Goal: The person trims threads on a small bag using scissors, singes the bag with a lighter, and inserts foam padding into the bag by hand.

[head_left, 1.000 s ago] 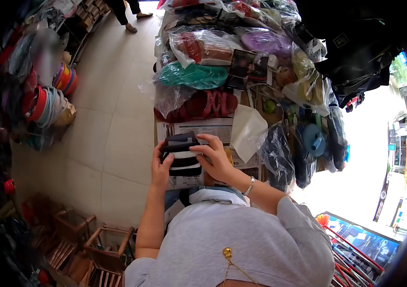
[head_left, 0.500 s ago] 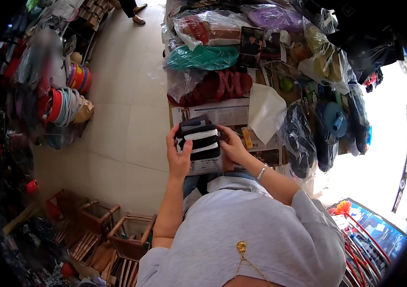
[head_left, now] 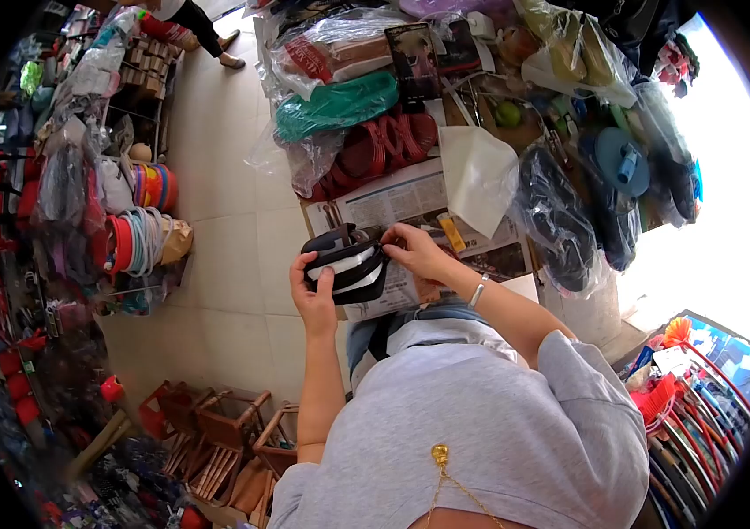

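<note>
A small black pouch with white stripes point(head_left: 346, 272) is held up in front of my body, its top edge facing away from me. My left hand point(head_left: 314, 295) grips its left side, thumb across the front. The fingers of my right hand point(head_left: 412, 249) are pinched at its upper right corner. Behind and below it lies newspaper point(head_left: 400, 196) on the table's near end. A yellow packet point(head_left: 452, 233) rests on the paper to the right of my right hand, and a cream sheet point(head_left: 478, 179) is beyond it.
Dark red sandals point(head_left: 379, 150), a green wrapped item point(head_left: 337, 105) and bagged black shoes point(head_left: 557, 218) cover the table. Wooden stools point(head_left: 229, 414) stand at lower left. Red buckets point(head_left: 119, 244) and shelves line the left side. Another person's legs point(head_left: 201, 28) are at the top.
My right hand has shifted from the pouch's front to its upper right corner. The pouch is now tilted, its right side raised. The camera view has turned.
</note>
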A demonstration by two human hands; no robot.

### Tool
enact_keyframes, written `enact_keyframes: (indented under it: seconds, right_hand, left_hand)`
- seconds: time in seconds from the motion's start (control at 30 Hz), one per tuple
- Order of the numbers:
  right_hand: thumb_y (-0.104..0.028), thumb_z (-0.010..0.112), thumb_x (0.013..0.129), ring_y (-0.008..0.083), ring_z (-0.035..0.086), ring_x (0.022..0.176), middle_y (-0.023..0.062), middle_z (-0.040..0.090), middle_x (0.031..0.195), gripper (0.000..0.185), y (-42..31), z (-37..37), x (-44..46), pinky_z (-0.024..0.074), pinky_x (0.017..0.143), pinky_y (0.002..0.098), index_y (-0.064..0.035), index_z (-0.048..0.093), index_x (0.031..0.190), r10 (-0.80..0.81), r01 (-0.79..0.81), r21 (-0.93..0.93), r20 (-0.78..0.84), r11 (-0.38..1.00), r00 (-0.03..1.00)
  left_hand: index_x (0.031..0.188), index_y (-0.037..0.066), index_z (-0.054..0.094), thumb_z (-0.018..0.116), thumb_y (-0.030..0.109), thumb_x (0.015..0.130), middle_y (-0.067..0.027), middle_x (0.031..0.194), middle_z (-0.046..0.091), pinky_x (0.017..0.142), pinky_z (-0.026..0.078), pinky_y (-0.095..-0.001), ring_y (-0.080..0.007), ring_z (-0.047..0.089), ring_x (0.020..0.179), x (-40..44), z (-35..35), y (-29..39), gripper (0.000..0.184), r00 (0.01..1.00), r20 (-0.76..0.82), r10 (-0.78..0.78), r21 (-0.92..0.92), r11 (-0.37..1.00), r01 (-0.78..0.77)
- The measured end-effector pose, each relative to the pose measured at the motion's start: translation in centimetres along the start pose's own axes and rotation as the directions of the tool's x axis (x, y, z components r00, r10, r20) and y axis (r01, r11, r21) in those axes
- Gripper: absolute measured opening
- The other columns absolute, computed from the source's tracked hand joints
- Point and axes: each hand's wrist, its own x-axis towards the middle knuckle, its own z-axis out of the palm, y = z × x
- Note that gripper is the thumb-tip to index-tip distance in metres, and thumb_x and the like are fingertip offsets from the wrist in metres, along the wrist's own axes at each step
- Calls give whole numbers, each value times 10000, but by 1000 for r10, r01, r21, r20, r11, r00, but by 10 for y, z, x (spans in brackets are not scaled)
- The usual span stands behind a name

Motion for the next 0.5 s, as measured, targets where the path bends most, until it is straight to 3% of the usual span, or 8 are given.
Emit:
enact_keyframes:
  seconds: [0.07, 0.17, 0.27, 0.4, 0.5]
  right_hand:
    - [-89, 627, 853, 160, 595, 826, 105, 644, 908, 185, -3, -2, -1, 486, 758, 293, 9, 591, 1006, 9, -9, -16, 33, 1000, 999]
    - [-86, 618, 858, 173, 602, 841, 109, 643, 907, 184, 8, 4, 0, 488, 770, 302, 8, 585, 1013, -81, 82, 52, -28, 995, 996]
    - [-82, 610, 860, 187, 608, 854, 123, 641, 907, 183, 8, 0, 0, 488, 791, 309, 11, 577, 1015, -114, 115, -15, 27, 993, 993]
    - [-83, 610, 857, 197, 607, 844, 135, 637, 908, 187, 9, -7, 6, 484, 791, 311, 9, 573, 1016, -35, 34, 12, 117, 999, 993]
    - [-88, 616, 853, 205, 604, 824, 136, 636, 890, 204, 8, -10, 4, 483, 777, 316, 2, 565, 1028, -45, 71, -141, 181, 987, 982]
  left_hand:
    - [1126, 48, 542, 580, 4, 856, -58, 1184, 520, 970, 370, -280, -160, 492, 1089, 0, -1, -2, 276, 1000, 11, -7, -101, 995, 8]
    - [1127, 49, 541, 543, 6, 866, -63, 1201, 517, 973, 368, -281, -165, 492, 1099, -1, -2, -5, 264, 999, 36, 18, -51, 999, -16]
    - [1128, 51, 542, 531, 11, 872, -73, 1222, 512, 977, 367, -286, -173, 487, 1113, -2, 0, -3, 260, 999, 44, 2, -68, 998, 1]
    - [1125, 52, 546, 526, 8, 873, -82, 1243, 506, 981, 366, -290, -180, 484, 1125, -2, 3, -2, 256, 998, 51, 22, -40, 999, -20]
    - [1149, 70, 547, 505, 26, 886, -38, 1134, 545, 944, 384, -273, -138, 505, 1040, -2, 8, -3, 269, 997, 14, 78, 12, 997, -78]
